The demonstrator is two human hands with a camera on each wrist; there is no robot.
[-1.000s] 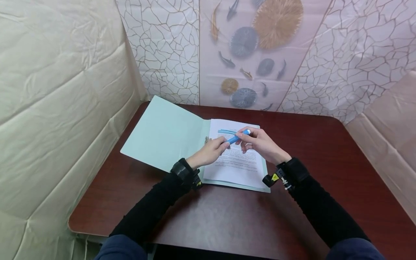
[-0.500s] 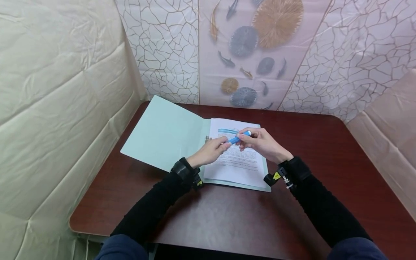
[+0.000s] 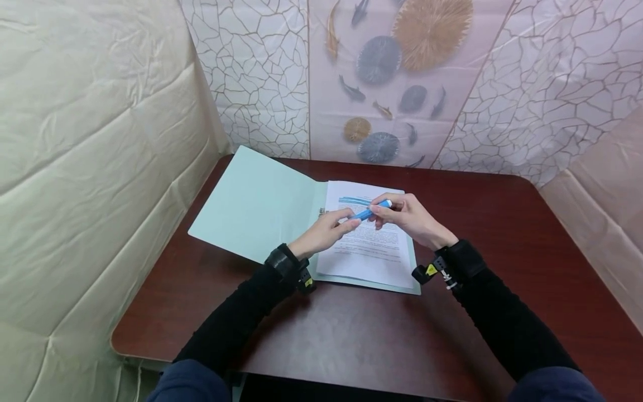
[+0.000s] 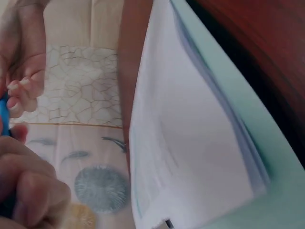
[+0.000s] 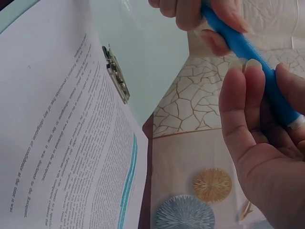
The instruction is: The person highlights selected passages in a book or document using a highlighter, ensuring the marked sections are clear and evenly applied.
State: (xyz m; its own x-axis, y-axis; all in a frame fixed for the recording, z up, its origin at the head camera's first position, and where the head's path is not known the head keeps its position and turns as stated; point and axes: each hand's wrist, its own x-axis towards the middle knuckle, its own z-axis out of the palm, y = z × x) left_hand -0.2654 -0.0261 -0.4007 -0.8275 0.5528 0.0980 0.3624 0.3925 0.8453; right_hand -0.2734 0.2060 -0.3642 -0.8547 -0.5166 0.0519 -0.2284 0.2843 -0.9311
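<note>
Over the page, both hands hold one blue highlighter (image 3: pixel 363 214) with a white end, tilted up to the right. My left hand (image 3: pixel 324 231) grips its lower-left end. My right hand (image 3: pixel 414 220) pinches the body near the white end between thumb and fingers, plainly seen in the right wrist view on the blue barrel (image 5: pixel 243 47). The highlighter's tip is hidden by the left fingers. Beneath lies a stack of printed paper (image 3: pixel 364 259) with blue highlighted lines (image 5: pixel 128 181) near the top. It rests in an open pale green folder (image 3: pixel 256 195).
A metal clip (image 5: pixel 116 74) sits at the folder's spine beside the paper. The dark red-brown table (image 3: pixel 361 329) extends around the folder. Patterned cloth (image 3: pixel 251 72) hangs behind the table, and cream fabric (image 3: pixel 100 167) stands along its left side.
Both hands keep hold of the highlighter and have shifted very slightly to the right with it. The head view has also moved a little; folder and paper stay in place.
</note>
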